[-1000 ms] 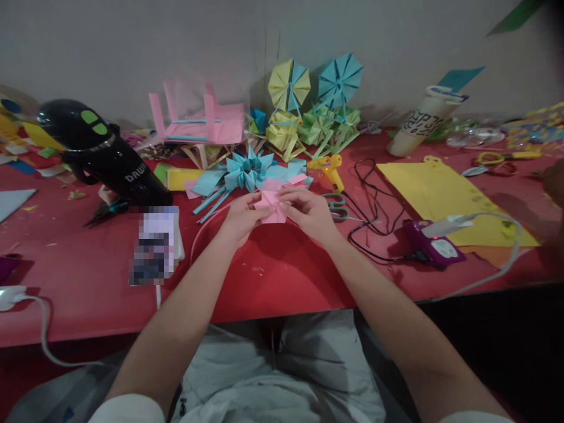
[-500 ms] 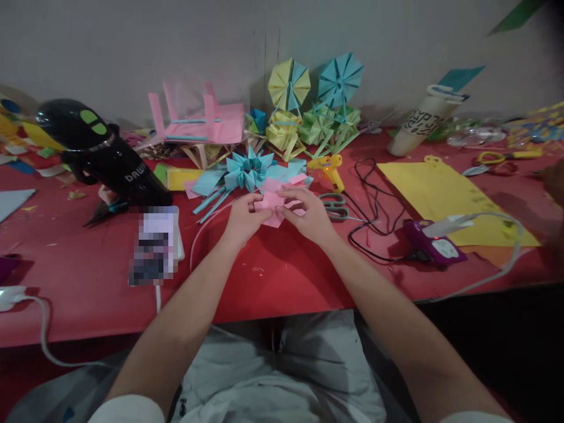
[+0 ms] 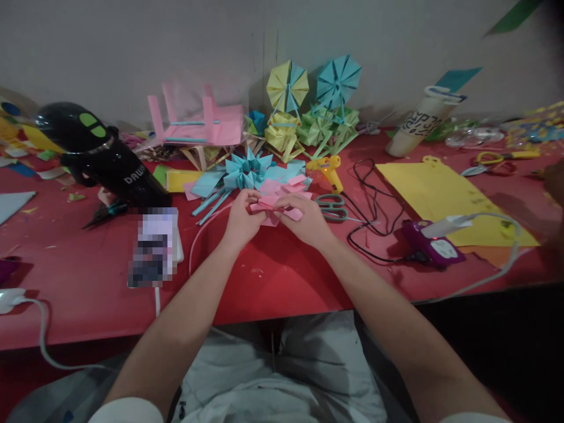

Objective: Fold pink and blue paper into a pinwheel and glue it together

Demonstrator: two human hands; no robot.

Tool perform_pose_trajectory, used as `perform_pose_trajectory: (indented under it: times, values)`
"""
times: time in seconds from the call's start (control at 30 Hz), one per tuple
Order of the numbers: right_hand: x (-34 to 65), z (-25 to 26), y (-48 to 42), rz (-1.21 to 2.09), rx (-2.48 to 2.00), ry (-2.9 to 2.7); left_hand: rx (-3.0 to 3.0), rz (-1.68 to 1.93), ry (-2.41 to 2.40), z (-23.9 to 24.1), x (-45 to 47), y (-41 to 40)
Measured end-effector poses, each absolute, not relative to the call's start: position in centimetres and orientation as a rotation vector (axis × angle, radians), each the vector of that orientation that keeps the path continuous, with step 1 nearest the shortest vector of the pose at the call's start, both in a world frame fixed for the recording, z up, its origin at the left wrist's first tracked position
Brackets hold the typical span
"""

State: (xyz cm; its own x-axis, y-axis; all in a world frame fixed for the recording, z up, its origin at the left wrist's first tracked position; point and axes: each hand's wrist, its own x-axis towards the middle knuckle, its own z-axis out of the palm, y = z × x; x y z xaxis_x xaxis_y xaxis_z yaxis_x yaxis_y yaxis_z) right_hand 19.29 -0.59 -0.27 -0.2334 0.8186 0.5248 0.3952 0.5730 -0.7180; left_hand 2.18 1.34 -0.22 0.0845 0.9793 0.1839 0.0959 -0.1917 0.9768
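Head view: the grip of the left hand (image 3: 244, 222) is clamped on the left side of a folded pink paper (image 3: 267, 203), and the grip of the right hand (image 3: 305, 221) pinches its right side. The paper sits between the hands, over the middle of the red worktop (image 3: 282, 279); whether it touches the surface I cannot tell. Its long axis seems to run crosswise, from hand to hand, though fingers hide part of the outline, and a lower flap points toward the person. Just behind it lie loose pink pieces (image 3: 288, 185), with a spiky blue paper star (image 3: 249, 170) farther back. To the right of the right hand rest green-handled scissors (image 3: 331, 207), near a yellow glue gun (image 3: 329, 167). Left of the left hand are thin blue sticks (image 3: 215, 207), then a phone (image 3: 154, 244) and a black bottle (image 3: 121, 161) leaning to the left.
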Motion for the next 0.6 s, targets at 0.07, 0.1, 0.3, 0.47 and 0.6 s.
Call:
perform_pose_trajectory:
  times: [0.07, 0.1, 0.3, 0.47, 0.6]
  values:
    - [19.4, -0.4, -0.5, 0.573, -1.005, -1.825, 1.454, 1.213, 1.131, -0.2, 2.2, 1.3]
    - [19.4, -0.5, -0.5, 0.571, -1.01, -1.822, 1.443, 1.203, 1.124, -0.2, 2.2, 1.3]
    - [19.7, -0.8, -0.2, 0.493, -1.073, -1.857, 1.384, 1.149, 1.108, -0.2, 2.2, 1.3]
    - [19.8, -0.9, 0.0, 0.499, -1.104, -1.828, 1.17, 1.052, 1.082, 0.5, 2.5, 0.9]
    - [19.8, -0.8, -0.1, 0.45, -1.081, -1.845, 1.037, 1.037, 1.108, 1.1, 2.6, 0.6]
